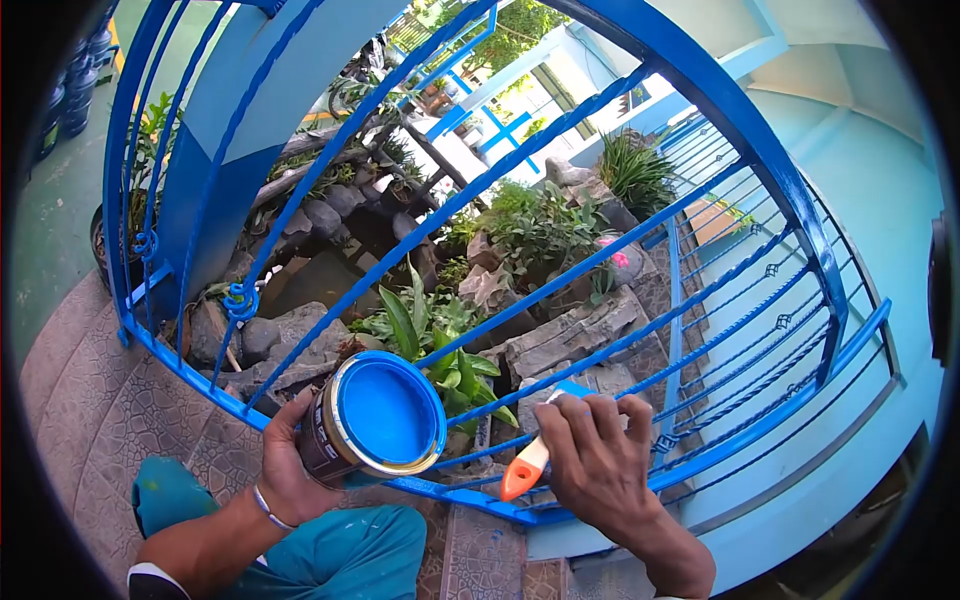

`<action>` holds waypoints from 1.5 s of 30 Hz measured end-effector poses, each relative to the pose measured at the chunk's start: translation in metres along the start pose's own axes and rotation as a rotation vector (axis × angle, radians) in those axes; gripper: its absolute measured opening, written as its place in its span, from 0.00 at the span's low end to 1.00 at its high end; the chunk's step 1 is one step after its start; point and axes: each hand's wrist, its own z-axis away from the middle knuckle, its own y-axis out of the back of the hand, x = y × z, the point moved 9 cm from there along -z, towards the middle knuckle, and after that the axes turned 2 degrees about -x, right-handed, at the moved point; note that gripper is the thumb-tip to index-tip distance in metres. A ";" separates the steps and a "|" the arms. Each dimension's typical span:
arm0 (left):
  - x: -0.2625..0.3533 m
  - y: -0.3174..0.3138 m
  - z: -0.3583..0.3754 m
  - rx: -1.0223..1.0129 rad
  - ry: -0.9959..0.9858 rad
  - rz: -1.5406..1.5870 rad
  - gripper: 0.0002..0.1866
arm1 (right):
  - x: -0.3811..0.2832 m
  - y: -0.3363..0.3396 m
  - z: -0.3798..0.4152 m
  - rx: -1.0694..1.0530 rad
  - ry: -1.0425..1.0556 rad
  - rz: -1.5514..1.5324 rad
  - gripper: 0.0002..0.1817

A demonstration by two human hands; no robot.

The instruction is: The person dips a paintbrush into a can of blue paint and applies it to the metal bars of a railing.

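My left hand [292, 470] is wrapped round the side of a paint can [335, 440], tilted so its open top faces me. Bright blue paint [390, 408] fills the can and smears its rim. In my right hand [600, 460] is a paintbrush [527, 468] with a pale handle and an orange end. Its bristle end points up and away, partly hidden behind my fingers, close to the railing bars. The blue metal railing [500, 315] with twisted bars curves round in front of both hands. A ring-shaped ornament [240, 302] sits on one bar at the left.
Behind the railing lies a rock garden with leafy plants [530, 230], stones [580, 330] and a pink flower [618, 256]. Patterned tile steps [150, 430] curve at the left, beside a blue pillar [215, 190]. A light blue wall [850, 200] rises at the right.
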 end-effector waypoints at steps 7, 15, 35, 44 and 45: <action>0.006 0.001 0.002 -0.041 -0.008 0.026 0.39 | 0.071 0.027 -0.044 0.080 0.002 0.311 0.11; 0.011 -0.007 0.006 -0.078 -0.003 0.112 0.35 | 0.046 0.008 -0.045 -0.160 0.063 0.130 0.05; 0.005 0.001 -0.006 -0.043 0.013 0.031 0.43 | 0.111 0.058 -0.069 -0.006 -0.085 0.315 0.05; 0.004 -0.004 -0.008 -0.043 0.016 0.078 0.43 | 0.147 0.054 -0.069 -0.151 -0.192 0.257 0.07; 0.005 -0.006 -0.008 -0.038 0.014 0.070 0.42 | 0.145 0.064 -0.072 -0.157 -0.226 0.198 0.07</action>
